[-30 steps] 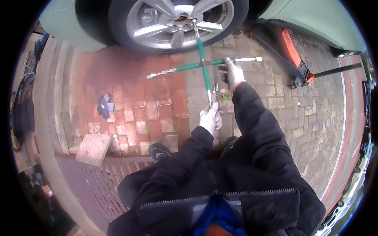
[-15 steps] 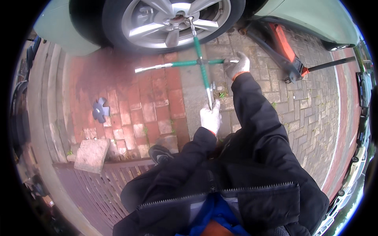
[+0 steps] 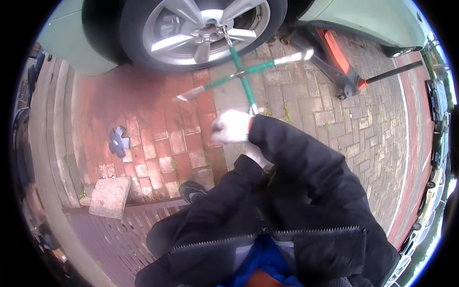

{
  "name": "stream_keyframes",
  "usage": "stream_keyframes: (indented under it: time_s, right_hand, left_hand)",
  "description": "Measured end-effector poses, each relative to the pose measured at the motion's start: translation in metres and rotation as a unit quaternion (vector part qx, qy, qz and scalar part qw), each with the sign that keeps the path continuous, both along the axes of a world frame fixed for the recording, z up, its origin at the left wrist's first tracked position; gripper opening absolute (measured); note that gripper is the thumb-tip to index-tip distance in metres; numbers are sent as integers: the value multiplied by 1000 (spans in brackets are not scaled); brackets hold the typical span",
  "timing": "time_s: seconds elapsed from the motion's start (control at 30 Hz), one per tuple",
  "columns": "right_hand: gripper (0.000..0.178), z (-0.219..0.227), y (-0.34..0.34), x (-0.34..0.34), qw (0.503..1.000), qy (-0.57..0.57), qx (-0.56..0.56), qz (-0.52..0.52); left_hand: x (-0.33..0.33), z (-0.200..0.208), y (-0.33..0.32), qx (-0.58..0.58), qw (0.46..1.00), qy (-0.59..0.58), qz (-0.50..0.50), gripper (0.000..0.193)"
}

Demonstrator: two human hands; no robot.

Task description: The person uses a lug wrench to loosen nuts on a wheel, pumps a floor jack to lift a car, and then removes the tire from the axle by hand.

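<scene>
A green cross-shaped lug wrench point(image 3: 246, 86) stands out from the car wheel point(image 3: 165, 43), one end at a lug position near the silver hub. Its two side arms have blurred ends and touch no hand. The shaft nearest me runs down behind my right hand point(image 3: 232, 126), which is white-gloved, slightly smeared and curled in front of it, with nothing visible in its fingers. My left hand point(image 3: 258, 154), also gloved, is beneath my right wrist at the shaft's near end. Its fingers are hidden behind my right hand and sleeve.
A red and black floor jack point(image 3: 337, 57) reaches under the pale green car point(image 3: 354, 21) on the right. A dark star-shaped wheel cap point(image 3: 118, 142) lies on the red paving. A stone slab point(image 3: 110, 197) rests beside a slatted grate point(image 3: 110, 234). Parked cars line the far right.
My right hand has left the wrench's right arm and swung left and nearer, across my left hand. The wrench's side arms have turned and blurred. The view has shifted slightly.
</scene>
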State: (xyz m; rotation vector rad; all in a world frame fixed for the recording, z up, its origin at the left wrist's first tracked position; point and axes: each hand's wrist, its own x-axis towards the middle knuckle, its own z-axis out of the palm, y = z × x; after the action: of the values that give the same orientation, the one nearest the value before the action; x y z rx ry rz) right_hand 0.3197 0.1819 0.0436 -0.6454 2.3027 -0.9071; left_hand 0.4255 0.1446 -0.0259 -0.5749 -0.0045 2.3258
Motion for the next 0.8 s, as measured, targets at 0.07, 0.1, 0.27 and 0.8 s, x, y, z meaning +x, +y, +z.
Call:
stream_keyframes:
  time_s: [0.07, 0.1, 0.27, 0.8]
  right_hand:
    - [35, 6, 27, 4, 981, 50, -51, -182]
    - [33, 8, 37, 4, 948, 145, -55, -279]
    - [44, -14, 71, -7, 884, 118, 33, -451]
    - [60, -53, 66, -30, 805, -217, -278, -476]
  left_hand:
    - [-7, 1, 1, -37, 999, 4, -16, 45]
    - [-11, 2, 1, -133, 991, -9, -13, 46]
    - [-18, 4, -1, -185, 981, -9, -57, 59]
    - [-10, 13, -3, -210, 975, 32, -68, 41]
